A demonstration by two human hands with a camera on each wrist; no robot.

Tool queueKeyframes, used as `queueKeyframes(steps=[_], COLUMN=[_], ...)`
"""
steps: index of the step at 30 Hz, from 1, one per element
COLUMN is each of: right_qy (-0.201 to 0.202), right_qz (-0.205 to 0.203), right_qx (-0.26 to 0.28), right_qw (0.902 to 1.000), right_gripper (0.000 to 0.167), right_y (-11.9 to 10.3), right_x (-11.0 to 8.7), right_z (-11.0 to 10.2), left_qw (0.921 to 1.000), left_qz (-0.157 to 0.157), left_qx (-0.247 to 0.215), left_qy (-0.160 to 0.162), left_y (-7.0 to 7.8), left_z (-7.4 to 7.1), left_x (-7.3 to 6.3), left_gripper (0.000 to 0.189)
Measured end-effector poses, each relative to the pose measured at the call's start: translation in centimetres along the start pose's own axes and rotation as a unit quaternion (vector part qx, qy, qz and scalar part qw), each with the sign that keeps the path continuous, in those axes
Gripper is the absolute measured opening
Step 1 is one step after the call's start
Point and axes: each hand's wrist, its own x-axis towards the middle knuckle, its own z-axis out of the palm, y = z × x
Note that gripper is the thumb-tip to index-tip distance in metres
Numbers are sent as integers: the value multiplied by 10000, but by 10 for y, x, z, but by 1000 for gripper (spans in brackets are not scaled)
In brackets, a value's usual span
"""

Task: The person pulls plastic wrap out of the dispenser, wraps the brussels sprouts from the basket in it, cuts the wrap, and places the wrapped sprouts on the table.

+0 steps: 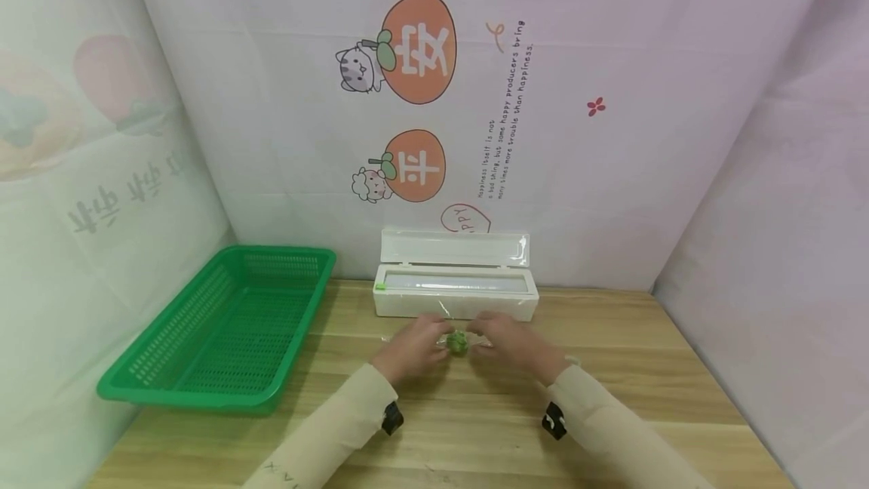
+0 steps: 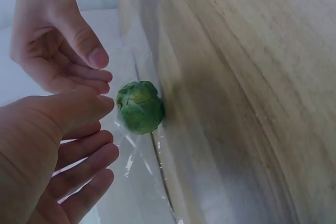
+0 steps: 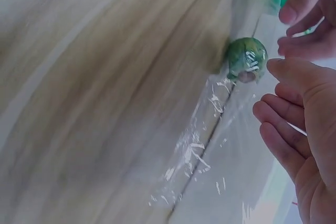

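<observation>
A small round green vegetable, looking like a Brussels sprout (image 1: 458,342), lies on the wooden table between both hands. Clear plastic film (image 3: 191,150) spreads out around it, shiny and creased; in the right wrist view some of it covers the sprout (image 3: 248,59). My left hand (image 1: 414,349) is at the sprout's left, its thumb tip close to the leaves and its fingers loosely bent. From the right side my right hand (image 1: 514,345) faces it in the same way, thumb and fingers apart. Neither hand grips anything.
Just behind the hands stands a white film dispenser box (image 1: 455,306), its clear lid (image 1: 455,247) raised. A green plastic basket (image 1: 288,353) sits at the left of the table (image 1: 489,429). White printed cloth (image 1: 577,172) hangs at the back and sides.
</observation>
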Motion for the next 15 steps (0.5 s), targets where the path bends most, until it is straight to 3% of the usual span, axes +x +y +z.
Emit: queueKeyframes(steps=[6, 15], right_qy=[140, 136], right_qz=[-260, 62], right_qx=[-228, -145], right_qw=[9993, 9998], right_gripper=[28, 30], right_y=[5, 9], right_x=[7, 10], right_z=[16, 29], left_qw=[9997, 9998], left_qz=[-43, -183], left_qx=[222, -16], left_qy=[56, 94], left_y=[-2, -9], left_z=[9, 20], left_x=[5, 9], left_gripper=[35, 28])
